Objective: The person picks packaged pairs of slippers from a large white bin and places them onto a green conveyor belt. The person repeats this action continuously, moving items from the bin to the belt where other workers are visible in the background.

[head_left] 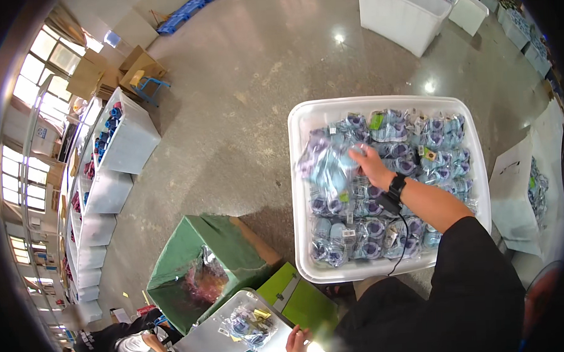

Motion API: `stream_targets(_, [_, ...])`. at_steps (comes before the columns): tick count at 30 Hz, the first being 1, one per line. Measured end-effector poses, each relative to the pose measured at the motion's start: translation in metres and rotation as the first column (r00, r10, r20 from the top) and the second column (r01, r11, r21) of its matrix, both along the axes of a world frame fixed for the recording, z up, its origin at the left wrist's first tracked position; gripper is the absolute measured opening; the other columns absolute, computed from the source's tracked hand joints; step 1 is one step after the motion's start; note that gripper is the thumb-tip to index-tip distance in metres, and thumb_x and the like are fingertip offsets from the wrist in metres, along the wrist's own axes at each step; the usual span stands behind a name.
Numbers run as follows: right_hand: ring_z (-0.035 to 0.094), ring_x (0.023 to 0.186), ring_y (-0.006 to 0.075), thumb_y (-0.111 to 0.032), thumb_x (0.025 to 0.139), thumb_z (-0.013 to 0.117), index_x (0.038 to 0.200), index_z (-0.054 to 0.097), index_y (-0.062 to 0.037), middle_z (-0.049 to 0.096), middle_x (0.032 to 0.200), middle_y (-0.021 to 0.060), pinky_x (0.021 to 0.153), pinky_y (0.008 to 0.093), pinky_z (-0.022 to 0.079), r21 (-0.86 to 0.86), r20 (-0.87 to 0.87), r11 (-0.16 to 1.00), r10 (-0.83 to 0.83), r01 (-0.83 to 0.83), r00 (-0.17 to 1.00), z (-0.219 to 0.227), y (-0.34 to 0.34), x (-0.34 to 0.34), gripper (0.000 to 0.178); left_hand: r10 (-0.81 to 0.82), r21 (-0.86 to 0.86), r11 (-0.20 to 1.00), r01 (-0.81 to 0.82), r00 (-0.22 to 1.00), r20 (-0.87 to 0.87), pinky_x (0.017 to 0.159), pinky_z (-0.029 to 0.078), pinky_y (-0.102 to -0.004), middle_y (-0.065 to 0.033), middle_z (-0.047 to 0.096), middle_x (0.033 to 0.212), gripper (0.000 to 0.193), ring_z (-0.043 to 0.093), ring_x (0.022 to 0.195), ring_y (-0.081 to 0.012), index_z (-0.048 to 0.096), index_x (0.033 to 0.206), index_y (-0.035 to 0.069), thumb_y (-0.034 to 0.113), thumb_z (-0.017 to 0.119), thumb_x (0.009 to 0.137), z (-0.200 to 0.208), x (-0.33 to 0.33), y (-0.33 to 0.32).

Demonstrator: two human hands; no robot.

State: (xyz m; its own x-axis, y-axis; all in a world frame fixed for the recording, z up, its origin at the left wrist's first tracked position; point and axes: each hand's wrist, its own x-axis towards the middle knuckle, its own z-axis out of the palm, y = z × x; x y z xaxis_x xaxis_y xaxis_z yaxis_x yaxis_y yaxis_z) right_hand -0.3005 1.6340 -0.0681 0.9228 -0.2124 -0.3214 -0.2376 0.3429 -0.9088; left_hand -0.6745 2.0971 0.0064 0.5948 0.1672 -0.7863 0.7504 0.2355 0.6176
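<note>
A large white plastic bin [301,237] holds rows of light blue and purple shoes [368,238] in see-through bags. Over its left part, my right hand [372,166] grips a bagged pair of shoes [331,165], blurred by motion, fingers closed on the bag. A black watch and a small black device with a cable are strapped at my right wrist. My left hand [297,344] is at the lower edge, beside a pale table [201,347]; its fingers are slightly apart with nothing visible in them. Another bagged pair of shoes [249,326] lies on that table.
A green-lined box [173,257] with crumpled plastic stands left of the bin, near a bright green box [305,305]. White bins [129,144] of shoes line the left; others [400,16] stand far ahead and at right [512,193]. Another person [123,343] is at lower left.
</note>
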Motion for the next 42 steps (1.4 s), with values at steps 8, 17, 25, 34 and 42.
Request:
stream_targets(8, [0.043,0.137,0.0399,-0.018,0.092,0.065,0.144,0.046,-0.0008,0.049,0.144,0.0236,0.114,0.0477,0.037,-0.829,-0.140,0.558,-0.192,-0.009,0.971,-0.134,-0.005,0.089,0.058,0.071,0.178,0.983,-0.041,0.984,-0.163,0.085,0.055,-0.0334,-0.0138,0.064,0.119,0.047,0.064,0.106,-0.0220,0.050,0.143,0.002,0.027,0.058,0.104,0.030,-0.025,-0.007])
stream_targets(17, [0.028,0.148,0.0394,-0.023,0.087,0.066,0.147,0.048,-0.0084,0.028,0.161,0.0182,0.111,0.0529,0.039,-0.907,-0.418,-0.062,0.244,-0.416,0.875,-0.169,0.020,0.120,0.064,0.098,0.200,0.979,-0.029,0.934,-0.344,0.087,0.056,-0.0382,-0.0167,0.063,0.122,0.049,0.065,0.107,-0.0267,0.046,0.145,0.003,0.027,0.057,0.104,0.043,-0.025,-0.010])
stream_targets(25, [0.034,0.145,0.0394,-0.023,0.083,0.070,0.143,0.050,-0.0047,0.036,0.155,0.0203,0.112,0.0517,0.036,-0.979,-0.152,0.092,0.258,-0.181,0.954,-0.159,0.017,0.105,0.065,0.037,0.159,0.987,0.012,0.953,-0.301,0.088,0.055,-0.0365,-0.0159,0.063,0.123,0.050,0.064,0.109,-0.0251,0.045,0.146,0.002,0.028,0.057,0.105,0.038,-0.013,-0.010])
stream_targets(34, [0.038,0.138,0.0455,-0.020,0.084,0.069,0.144,0.046,-0.0054,0.036,0.151,0.0219,0.108,0.0597,0.036,-0.944,-0.218,0.161,0.348,-0.287,0.912,-0.145,0.099,-0.051,0.066,0.050,0.159,0.987,-0.006,0.960,-0.277,0.089,0.055,-0.0387,-0.0166,0.062,0.125,0.053,0.064,0.109,-0.0265,0.045,0.147,0.003,0.030,0.059,0.104,0.014,-0.068,0.023])
stream_targets(42, [0.032,0.145,0.0392,-0.023,0.088,0.067,0.151,0.040,-0.0089,0.037,0.154,0.0199,0.111,0.0571,0.037,-0.786,-0.520,0.147,0.368,-0.601,0.771,-0.141,0.091,-0.030,0.069,0.055,0.181,0.983,-0.014,0.973,-0.222,0.085,0.055,-0.0380,-0.0143,0.063,0.121,0.052,0.064,0.106,-0.0256,0.048,0.146,0.004,0.031,0.059,0.103,-0.026,-0.107,0.076])
